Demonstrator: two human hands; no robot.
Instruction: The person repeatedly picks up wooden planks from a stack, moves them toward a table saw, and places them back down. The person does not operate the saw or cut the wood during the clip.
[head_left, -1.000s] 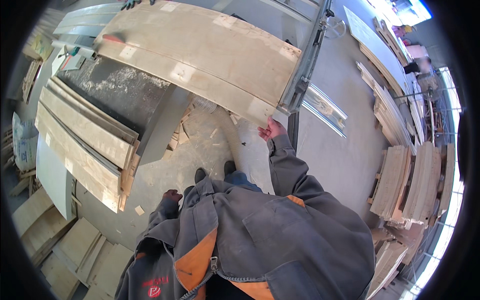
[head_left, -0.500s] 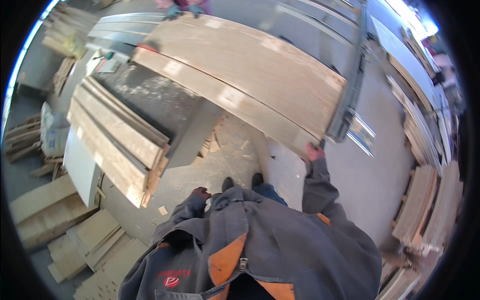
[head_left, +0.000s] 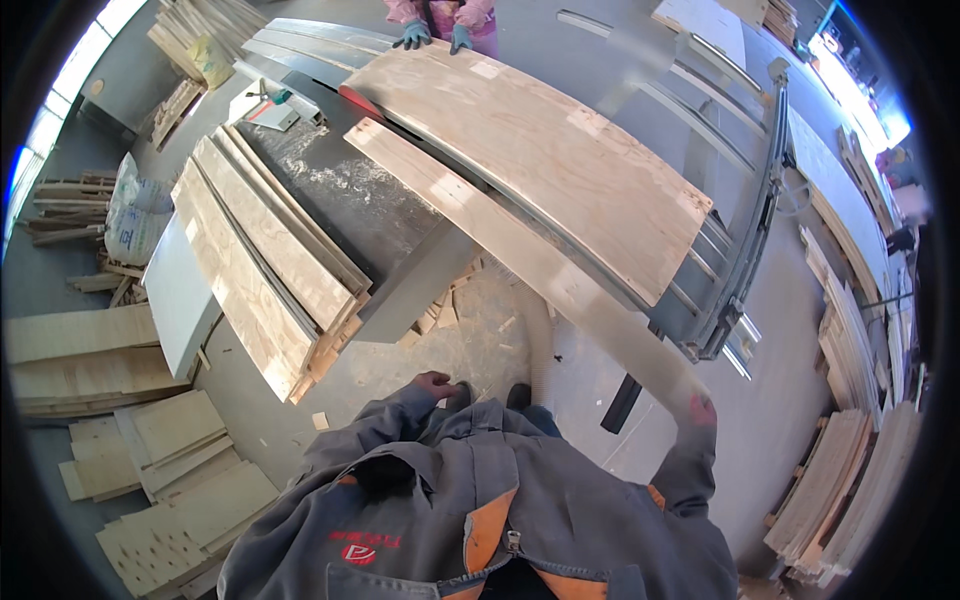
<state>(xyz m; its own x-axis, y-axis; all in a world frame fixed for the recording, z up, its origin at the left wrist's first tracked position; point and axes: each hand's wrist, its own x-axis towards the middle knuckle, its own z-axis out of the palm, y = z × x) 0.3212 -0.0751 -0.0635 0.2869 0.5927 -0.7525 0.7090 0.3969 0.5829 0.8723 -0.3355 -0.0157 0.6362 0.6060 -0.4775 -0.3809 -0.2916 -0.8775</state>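
Note:
My right hand [head_left: 702, 408] grips the near end of a long, narrow plywood strip [head_left: 505, 235], which slants away to the far left over the dark machine table [head_left: 345, 185]. Beyond the strip lies a wide plywood board [head_left: 550, 150], with a gap between the two. At the board's far edge, another person's gloved hands [head_left: 412, 36] rest on it. My left hand [head_left: 435, 384] hangs low in front of my body, its fingers loosely bent and apart, with nothing visible in it. A red piece [head_left: 358, 99] sits by the board's far left end.
A stack of plywood strips [head_left: 265, 260] lies on the table's left side. A metal frame with rails [head_left: 735, 270] stands at the right. Plywood pieces [head_left: 175, 450] lie at lower left, and stacked boards [head_left: 830, 490] at lower right. A ribbed hose [head_left: 540, 345] runs near my feet.
The narrow strip has come away from the wide board toward me and to the right, with my right hand on its end. The whole view has shifted somewhat.

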